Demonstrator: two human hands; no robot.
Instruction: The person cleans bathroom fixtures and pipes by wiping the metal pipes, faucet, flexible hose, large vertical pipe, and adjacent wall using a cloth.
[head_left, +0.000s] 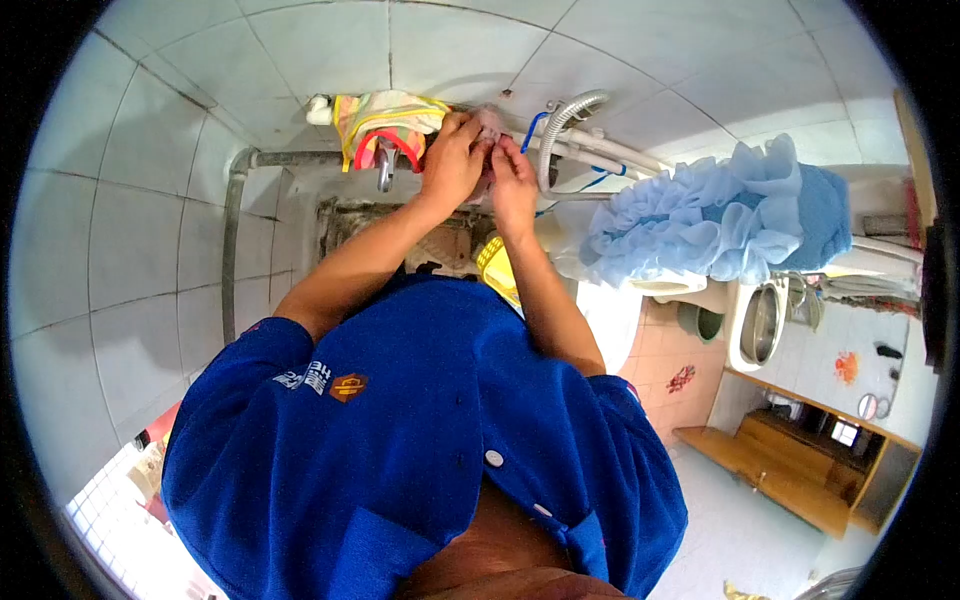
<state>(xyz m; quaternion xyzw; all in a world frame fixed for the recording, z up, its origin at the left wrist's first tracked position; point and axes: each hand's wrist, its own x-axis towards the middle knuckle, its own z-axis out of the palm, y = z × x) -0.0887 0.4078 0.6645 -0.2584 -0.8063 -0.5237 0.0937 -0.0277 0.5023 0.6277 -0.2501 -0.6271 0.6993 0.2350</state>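
Note:
Both hands are raised close together by the tiled wall, among pipes. My left hand (455,160) is closed, its fingers curled at a pinkish, crumpled piece (489,122) that looks like thin cloth or plastic; its exact kind is unclear. On the other side of it, my right hand (513,188) pinches the same piece between thumb and fingers. Just left of my left hand hangs a yellow, red-edged checked cloth (392,115), with a metal tap (385,172) beneath it. A grey corrugated hose (550,150) curves up just right of my right hand. The fingertips are partly hidden.
White pipes (600,150) run along the wall to the right. A blue ruffled cover (700,215) juts out there. A yellow plastic basket (497,265) is below my right forearm. A dark pipe (232,240) bends down the left wall. An open wooden cabinet (790,465) stands lower right.

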